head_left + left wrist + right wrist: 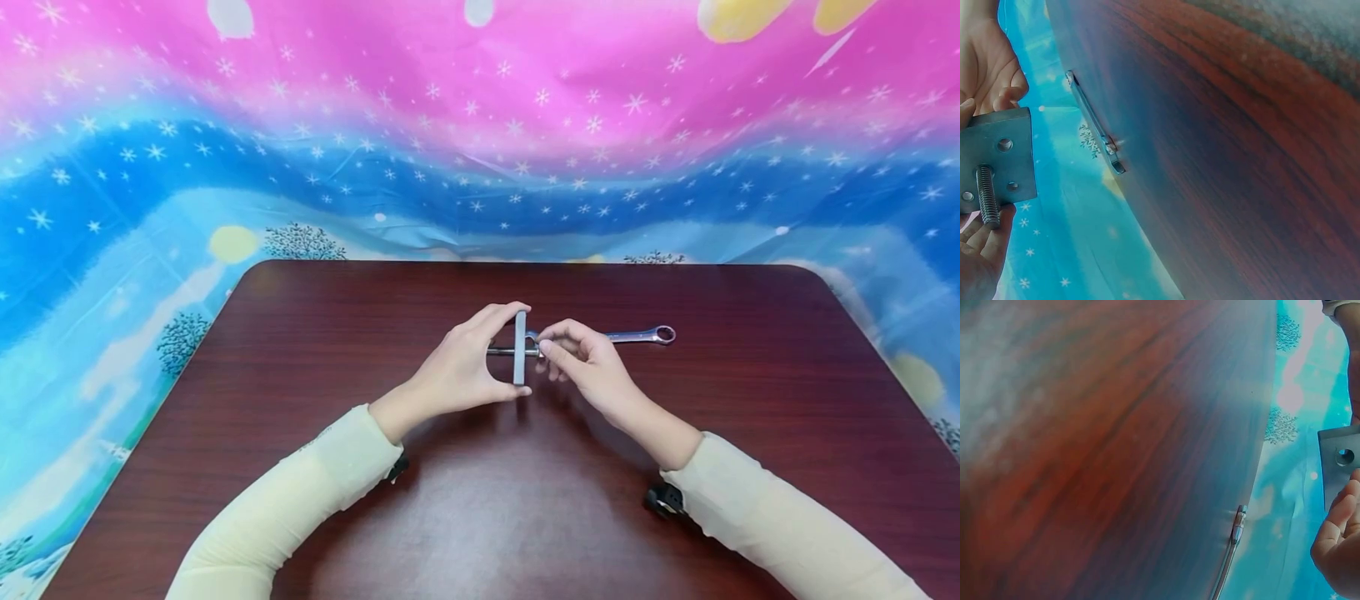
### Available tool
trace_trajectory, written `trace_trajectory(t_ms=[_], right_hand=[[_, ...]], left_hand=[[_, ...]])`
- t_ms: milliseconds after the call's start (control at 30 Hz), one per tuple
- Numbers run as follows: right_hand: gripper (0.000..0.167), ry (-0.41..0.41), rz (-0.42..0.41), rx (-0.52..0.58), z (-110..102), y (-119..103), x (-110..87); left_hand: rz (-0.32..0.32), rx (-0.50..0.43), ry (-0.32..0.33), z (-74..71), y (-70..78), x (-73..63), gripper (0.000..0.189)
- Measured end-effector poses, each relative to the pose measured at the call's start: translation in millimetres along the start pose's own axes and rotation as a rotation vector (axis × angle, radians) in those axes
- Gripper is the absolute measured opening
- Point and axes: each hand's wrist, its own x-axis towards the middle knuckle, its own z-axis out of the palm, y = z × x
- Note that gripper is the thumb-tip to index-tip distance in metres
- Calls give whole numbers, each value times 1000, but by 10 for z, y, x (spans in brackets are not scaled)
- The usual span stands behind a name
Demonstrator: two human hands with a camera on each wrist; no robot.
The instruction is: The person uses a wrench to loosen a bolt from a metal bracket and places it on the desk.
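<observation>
Nearest, two pale sleeves [311, 479] reach in from seven o'clock and five o'clock, each with a dark device [664, 500] strapped under its wrist. Ahead of them the left hand [461, 362] spans a grey metal plate [520, 362] on edge, its thumb on the six o'clock edge and its fingertips on the twelve o'clock edge, thumb and fingers spread wide apart. The plate is held up off the table [525, 508], near the middle of the head view. A threaded bolt [987, 197] passes through it, its shank pointing to nine o'clock and its other end to three. There the right hand [588, 367] curls inward, thumb and forefinger seeming to pinch that end; whether it is a head or a nut I cannot tell, since the fingers cover it. More holes stand open around the bolt. The step in hand looks like seating or turning the bolt in the plate, and the next move calls for a steady left hold while the right fingertips turn squarely along the shank. Just beyond the right hand, a wrench [645, 337] lies on the table, ring end toward three o'clock, partly hidden. Farthest, at twelve, hangs a snowflake-patterned cloth [480, 125].
</observation>
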Motion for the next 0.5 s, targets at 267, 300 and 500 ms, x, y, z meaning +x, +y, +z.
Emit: trace_trajectory(t_ms=[267, 300, 500], right_hand=[[22, 7, -32, -15, 13, 16, 18], [22, 9, -37, -22, 14, 20, 18], [31, 0, -69, -69, 7, 43, 8]], left_hand=[[2, 0, -1, -2, -2, 2, 90], [1, 0, -2, 0, -8, 0, 90], [-12, -7, -10, 7, -42, -8, 91]])
